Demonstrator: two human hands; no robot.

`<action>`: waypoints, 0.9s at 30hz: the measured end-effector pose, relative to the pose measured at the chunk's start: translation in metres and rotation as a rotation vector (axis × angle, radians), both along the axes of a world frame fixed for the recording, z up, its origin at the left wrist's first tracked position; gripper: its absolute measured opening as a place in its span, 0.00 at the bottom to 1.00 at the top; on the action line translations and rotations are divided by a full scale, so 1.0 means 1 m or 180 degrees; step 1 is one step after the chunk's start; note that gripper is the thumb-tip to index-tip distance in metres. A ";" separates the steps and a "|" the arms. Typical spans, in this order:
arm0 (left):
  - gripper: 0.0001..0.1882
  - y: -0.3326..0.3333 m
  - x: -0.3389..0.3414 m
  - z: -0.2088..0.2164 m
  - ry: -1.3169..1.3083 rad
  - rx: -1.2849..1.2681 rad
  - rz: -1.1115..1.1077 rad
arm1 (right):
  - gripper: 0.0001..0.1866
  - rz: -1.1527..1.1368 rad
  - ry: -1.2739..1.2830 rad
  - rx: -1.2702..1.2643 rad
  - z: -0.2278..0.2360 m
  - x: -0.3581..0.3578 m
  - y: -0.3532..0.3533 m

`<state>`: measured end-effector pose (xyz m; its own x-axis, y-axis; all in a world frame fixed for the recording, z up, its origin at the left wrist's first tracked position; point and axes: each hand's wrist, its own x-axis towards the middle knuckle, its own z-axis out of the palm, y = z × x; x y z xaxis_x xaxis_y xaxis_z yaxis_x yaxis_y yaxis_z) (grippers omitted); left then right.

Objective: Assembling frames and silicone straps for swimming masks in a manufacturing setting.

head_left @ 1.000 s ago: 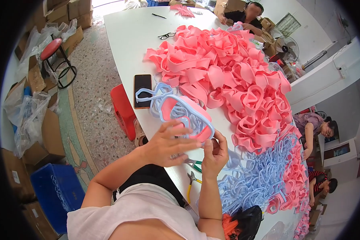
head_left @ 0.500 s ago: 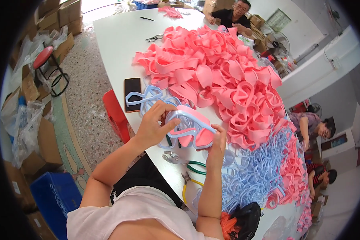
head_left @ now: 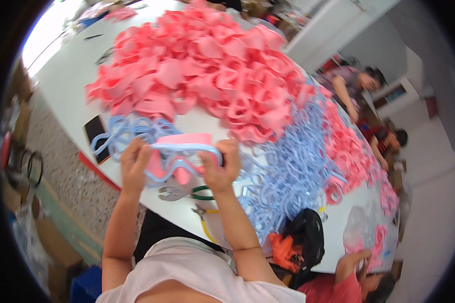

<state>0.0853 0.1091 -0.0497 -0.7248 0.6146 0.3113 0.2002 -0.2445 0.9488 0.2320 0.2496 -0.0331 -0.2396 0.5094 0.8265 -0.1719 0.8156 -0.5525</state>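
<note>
A diving mask [head_left: 187,138] with a pink soft skirt and a light blue frame hangs level between my hands, above the table's near edge. My left hand [head_left: 135,164] is closed on its left side, and my right hand [head_left: 221,166] grips the right side with the thumb on the front rim. Just behind the mask lies a small heap of light blue frames [head_left: 129,126]. Below it on the table are pliers with green handles [head_left: 173,193] and yellow-handled cutters [head_left: 205,222].
A big heap of pink skirts [head_left: 227,76] covers the table's middle, with a pile of blue frames [head_left: 288,171] to the right. A phone [head_left: 94,132] lies at left, a black bag [head_left: 311,237] at the near right. Co-workers [head_left: 341,88] sit along the right side.
The view has swung to the right, bringing another co-worker in at the lower right. The mask has turned level, and my left hand has shifted from its upper left to its side.
</note>
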 end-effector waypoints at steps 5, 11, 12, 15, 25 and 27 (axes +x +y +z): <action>0.13 0.010 0.009 -0.013 0.0975 0.0743 0.0514 | 0.17 0.0274 -0.0531 -0.0986 0.011 0.011 0.011; 0.12 0.035 0.020 -0.006 0.1795 0.0540 0.0378 | 0.15 0.0403 -0.0404 -0.1411 0.023 0.037 0.038; 0.12 0.042 0.022 -0.001 0.1801 0.0530 0.0400 | 0.14 0.0284 -0.0334 -0.1166 0.029 0.046 0.047; 0.17 0.054 0.025 0.011 0.1805 0.0373 0.0170 | 0.10 -0.0816 -0.0176 -0.1181 0.070 0.100 0.080; 0.20 -0.019 -0.027 -0.016 0.0526 0.0055 0.0408 | 0.14 -0.5548 -0.2819 -0.0077 0.088 0.334 0.234; 0.19 -0.026 -0.029 -0.014 0.0506 0.0053 0.0528 | 0.14 -0.5422 -0.3127 -0.0182 0.067 0.352 0.247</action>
